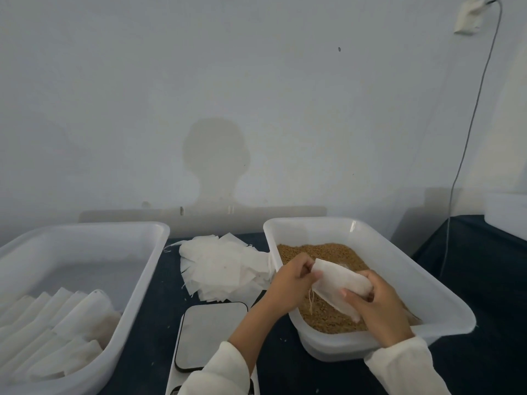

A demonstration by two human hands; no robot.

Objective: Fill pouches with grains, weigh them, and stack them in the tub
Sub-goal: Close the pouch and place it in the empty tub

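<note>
Pouch (339, 286) between two hands, two tubs

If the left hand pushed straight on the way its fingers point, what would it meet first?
Most likely the pouch that the left hand already pinches at its mouth; the right hand lies just beyond, though depth is unclear.

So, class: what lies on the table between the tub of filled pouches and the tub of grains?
In the head view, a pile of empty pouches at the back and a scale nearer the person.
</note>
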